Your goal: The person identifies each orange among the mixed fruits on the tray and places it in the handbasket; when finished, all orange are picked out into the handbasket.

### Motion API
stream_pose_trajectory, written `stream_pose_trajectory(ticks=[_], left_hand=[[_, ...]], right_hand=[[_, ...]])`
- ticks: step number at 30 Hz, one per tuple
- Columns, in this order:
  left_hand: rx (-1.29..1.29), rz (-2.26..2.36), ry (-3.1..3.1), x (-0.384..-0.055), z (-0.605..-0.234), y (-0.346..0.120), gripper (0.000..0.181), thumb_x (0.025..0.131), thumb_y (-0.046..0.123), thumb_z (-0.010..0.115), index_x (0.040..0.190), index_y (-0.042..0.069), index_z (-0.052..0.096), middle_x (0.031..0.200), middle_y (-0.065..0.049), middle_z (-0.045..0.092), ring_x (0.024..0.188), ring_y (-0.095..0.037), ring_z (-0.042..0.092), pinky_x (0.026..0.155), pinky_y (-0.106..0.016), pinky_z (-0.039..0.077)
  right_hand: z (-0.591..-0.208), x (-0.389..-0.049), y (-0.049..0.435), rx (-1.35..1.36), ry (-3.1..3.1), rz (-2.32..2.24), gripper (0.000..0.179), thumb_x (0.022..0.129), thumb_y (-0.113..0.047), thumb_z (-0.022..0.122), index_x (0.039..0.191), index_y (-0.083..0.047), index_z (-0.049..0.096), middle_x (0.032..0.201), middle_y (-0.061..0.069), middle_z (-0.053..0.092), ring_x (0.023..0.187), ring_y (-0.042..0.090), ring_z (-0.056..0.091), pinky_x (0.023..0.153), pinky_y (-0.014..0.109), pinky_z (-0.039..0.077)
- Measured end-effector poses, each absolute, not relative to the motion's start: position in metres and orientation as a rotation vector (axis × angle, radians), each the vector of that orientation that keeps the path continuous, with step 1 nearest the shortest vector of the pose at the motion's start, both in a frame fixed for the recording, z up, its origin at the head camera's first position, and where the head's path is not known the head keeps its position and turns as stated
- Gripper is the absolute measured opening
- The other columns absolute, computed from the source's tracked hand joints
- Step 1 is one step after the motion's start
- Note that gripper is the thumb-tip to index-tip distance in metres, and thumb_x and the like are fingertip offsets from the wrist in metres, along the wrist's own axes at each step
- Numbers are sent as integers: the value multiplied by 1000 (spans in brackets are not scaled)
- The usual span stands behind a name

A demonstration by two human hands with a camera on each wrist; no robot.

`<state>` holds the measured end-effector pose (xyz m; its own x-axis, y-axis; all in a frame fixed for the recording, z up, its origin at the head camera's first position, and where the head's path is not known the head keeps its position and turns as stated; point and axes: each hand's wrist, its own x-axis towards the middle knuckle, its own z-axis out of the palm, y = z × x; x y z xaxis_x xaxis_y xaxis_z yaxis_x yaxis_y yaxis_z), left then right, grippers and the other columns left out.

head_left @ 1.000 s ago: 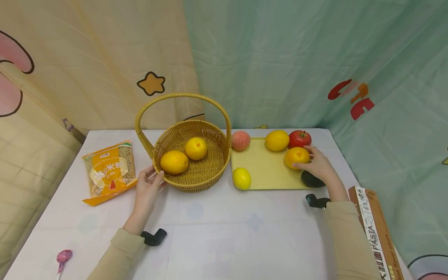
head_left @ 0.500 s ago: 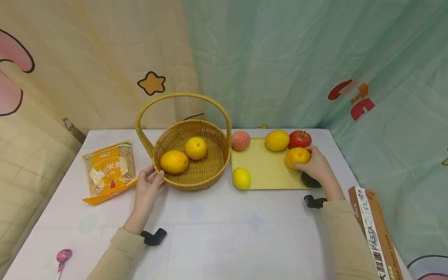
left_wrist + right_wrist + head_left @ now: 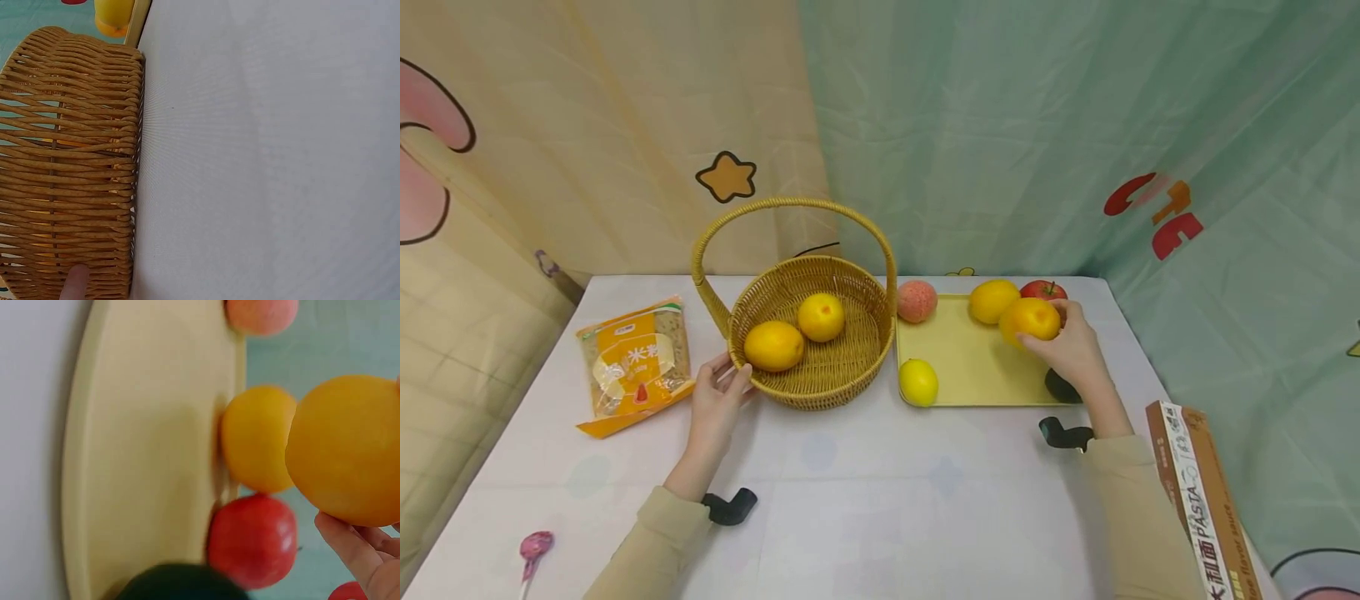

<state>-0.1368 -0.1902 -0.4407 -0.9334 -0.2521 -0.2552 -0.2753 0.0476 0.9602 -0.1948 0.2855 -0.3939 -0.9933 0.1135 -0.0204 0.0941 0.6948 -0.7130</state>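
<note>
The fruit (image 3: 1030, 322) is in the right hand (image 3: 1075, 346), gripped above the tray (image 3: 977, 379), and could slip if that hold loosens, or knock the apple (image 3: 1043, 289) just beyond that hand, while the basket (image 3: 823, 392), held by the left hand (image 3: 717, 408), might tip if its rim is pressed.

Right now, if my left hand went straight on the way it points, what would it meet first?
The basket, most likely: your left hand touches its near left side, with no gap I can see, though depth is unclear.
</note>
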Motion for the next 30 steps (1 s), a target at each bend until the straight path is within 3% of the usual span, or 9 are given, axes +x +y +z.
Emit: stream_pose_trajectory(ticks=[10,19,30], left_hand=[[-553,2085,2257,-137,-442,-189,61,103,21,50,153,3,19,159,-16,26,139,-29,41,106,-37,49],[-561,2089,2256,-137,-441,-189,62,103,21,50,153,3,19,159,-16,26,138,-29,42,107,-38,49],[-564,2091,2255,-137,-443,-190,62,103,22,51,153,4,19,159,-16,26,139,-29,41,106,-35,49]], right_hand=[[-373,-183,232,-26,-2704,1533,86,85,-24,77,147,1,23,147,24,37,132,38,40,119,53,35],[-378,-181,178,169,-2623,1743,80,82,-19,79,143,-1,31,144,18,41,133,32,41,122,51,32],[-392,-190,110,410,-2658,1760,75,76,-28,82,138,-12,43,136,7,50,125,26,48,112,48,46]])
